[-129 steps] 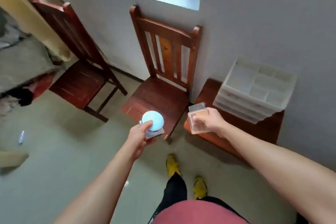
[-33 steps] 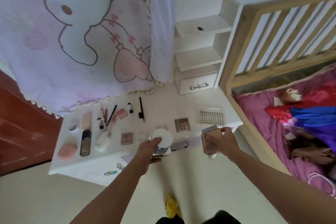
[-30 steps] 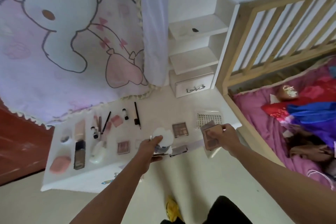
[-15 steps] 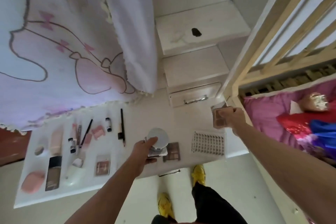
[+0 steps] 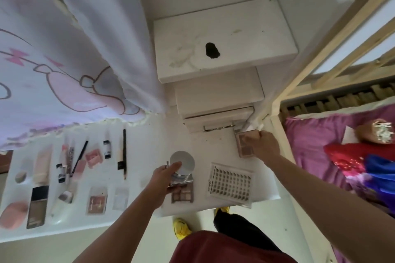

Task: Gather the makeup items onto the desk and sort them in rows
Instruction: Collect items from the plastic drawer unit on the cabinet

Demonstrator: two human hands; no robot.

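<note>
The left hand (image 5: pixel 163 179) covered part of the mirrored palette (image 5: pixel 181 180) it held. The counter (image 5: pixel 149 149) ran off the left edge, its small items blurred beyond telling.

Both arms reached forward; the left hand (image 5: pixel 163 179) was closed in a grip, the right hand (image 5: pixel 264 147), farther out, likewise.

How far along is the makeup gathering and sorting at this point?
Mostly done: many items already lie in rough rows on the desk, including the pink sponge, the foundation bottle and the lash tray. In hand: the left hand holds a round white compact, and the right hand holds a palette. Left: setting both down in line.
</note>
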